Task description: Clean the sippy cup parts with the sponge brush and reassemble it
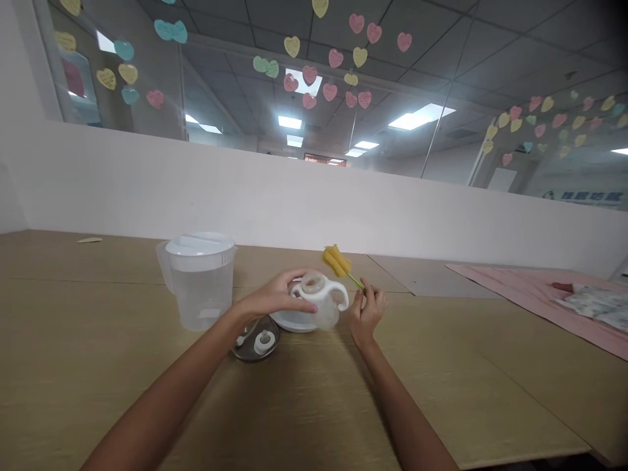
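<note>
Paper hearts [292, 46] are stuck on the glass [220, 78] above a white wall [294, 203], and below that is a big tan worktop [304, 412]. Over the middle of it, the left hand [279, 294] holds a small bottle [326, 316] with white handles (a bit like ears). Its fingers [300, 303] are gripping the bottle near the top, and the bottle is tipped, with its round top showing. The right hand [369, 313] is pinching the green stick of a yellow sponge brush [336, 260]. The sponge is up behind the bottle and not inside it. Near the left arm, a dark dish [248, 350] holds a white ring [265, 341] and another little part that I can't see well. A white bowl [294, 322] sits behind the dish, partly hidden by the bottle, and a clear jug [203, 297] with a white lid stands to the left. Far to the right lies a pink cloth [510, 291]. My guess is that the brush is being lined up to scrub the bottle. The next move seems to need the bottle held tight, and the sponge turned to point at the hole.
</note>
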Available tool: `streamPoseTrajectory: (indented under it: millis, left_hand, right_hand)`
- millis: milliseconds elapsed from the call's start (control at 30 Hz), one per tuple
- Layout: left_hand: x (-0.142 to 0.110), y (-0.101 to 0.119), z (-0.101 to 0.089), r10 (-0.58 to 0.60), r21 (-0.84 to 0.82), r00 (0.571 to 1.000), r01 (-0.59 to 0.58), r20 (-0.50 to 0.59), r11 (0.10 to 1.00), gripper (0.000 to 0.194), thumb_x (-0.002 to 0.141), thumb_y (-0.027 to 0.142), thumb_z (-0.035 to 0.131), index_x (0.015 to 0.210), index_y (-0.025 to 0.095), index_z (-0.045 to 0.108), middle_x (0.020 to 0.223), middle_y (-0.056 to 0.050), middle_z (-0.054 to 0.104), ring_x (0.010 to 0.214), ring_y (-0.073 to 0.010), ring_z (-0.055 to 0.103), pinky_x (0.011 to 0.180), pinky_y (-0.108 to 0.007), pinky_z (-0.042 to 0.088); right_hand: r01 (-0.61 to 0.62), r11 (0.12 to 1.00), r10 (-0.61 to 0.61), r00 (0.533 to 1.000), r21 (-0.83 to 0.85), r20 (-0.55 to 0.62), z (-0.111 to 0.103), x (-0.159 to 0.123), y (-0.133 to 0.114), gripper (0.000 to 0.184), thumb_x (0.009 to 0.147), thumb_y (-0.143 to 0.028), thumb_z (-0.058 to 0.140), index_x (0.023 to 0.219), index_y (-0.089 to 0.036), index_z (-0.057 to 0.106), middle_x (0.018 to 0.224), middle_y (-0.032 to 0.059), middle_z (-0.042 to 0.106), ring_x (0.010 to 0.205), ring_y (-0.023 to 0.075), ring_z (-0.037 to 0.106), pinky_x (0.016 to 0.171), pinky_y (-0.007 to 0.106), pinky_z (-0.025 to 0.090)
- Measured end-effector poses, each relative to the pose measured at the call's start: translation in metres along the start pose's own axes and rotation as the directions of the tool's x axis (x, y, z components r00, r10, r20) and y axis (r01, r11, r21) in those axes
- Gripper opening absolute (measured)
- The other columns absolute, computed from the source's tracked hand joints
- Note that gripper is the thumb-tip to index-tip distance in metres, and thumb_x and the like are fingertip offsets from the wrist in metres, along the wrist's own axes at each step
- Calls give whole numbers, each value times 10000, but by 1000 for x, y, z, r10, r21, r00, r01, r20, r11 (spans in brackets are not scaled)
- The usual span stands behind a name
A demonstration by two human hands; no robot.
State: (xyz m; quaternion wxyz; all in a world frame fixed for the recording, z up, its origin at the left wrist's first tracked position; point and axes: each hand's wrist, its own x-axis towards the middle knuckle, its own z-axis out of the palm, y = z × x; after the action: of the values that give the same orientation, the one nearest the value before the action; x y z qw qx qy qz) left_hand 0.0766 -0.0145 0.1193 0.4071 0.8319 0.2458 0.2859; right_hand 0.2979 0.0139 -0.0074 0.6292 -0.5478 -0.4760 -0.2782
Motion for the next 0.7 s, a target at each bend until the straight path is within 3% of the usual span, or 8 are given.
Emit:
streamPoseTrajectory:
  millis: [100, 167, 267, 367, 533, 700]
  left_hand:
    - [7, -14, -3, -4, -113, 982, -18, -190, 993, 629, 649, 309, 659, 1222, 159, 448, 1201, -68, 555, 1081, -215, 516, 854, -277, 431]
    - [12, -25, -5, -6, -91, 963, -20, -271, 996, 607, 647, 330, 666, 1198, 157, 479, 1188, -64, 569, 1060, -212, 530, 841, -271, 440]
    - [17, -41, -11, -8, 83, 934, 41, -357, 996, 609, 608, 327, 698, 1168, 166, 521, 1160, -49, 592, 1024, -210, 548, 843, -276, 440]
    - [20, -57, -16, 61, 302, 896, 84, -439, 950, 627, 566, 306, 726, 1158, 205, 545, 1124, -25, 609, 993, -201, 551, 860, -286, 424]
    - [21, -72, -23, 261, 646, 857, 104, -444, 756, 569, 566, 264, 725, 1117, 245, 584, 1072, -35, 602, 986, -221, 509, 874, -335, 378]
    - [14, -61, -23, 355, 864, 871, 142, -340, 482, 474, 666, 190, 633, 1130, 265, 574, 1069, -58, 575, 990, -249, 454, 838, -381, 337]
  right_hand:
    - [-35, 997, 36, 999, 68, -5, 1, 1, -2, 335, 890, -290, 317, 1055, -159, 577, 867, 90, 476, 856, 202, 464, 759, 335, 354]
    - [-44, 992, 43, 999, 121, 10, 0, 2, -4, 329, 889, -280, 318, 1058, -163, 575, 880, 89, 475, 850, 192, 477, 746, 317, 372]
    - [10, 991, -11, 1000, 136, 12, -4, 2, -7, 304, 876, -263, 343, 1016, -167, 595, 871, 87, 492, 834, 189, 488, 737, 316, 371]
    - [139, 987, -143, 988, 80, 55, -8, 1, -9, 268, 847, -235, 383, 944, -182, 627, 831, 75, 523, 780, 183, 494, 721, 323, 342]
    - [363, 931, -362, 918, 21, 165, -9, 0, -9, 274, 801, -166, 419, 957, -215, 639, 796, 49, 588, 732, 162, 481, 678, 307, 290]
    - [408, 912, -392, 895, -37, 214, -7, 3, -2, 319, 775, -124, 415, 981, -213, 642, 784, 48, 604, 729, 162, 471, 661, 305, 282]
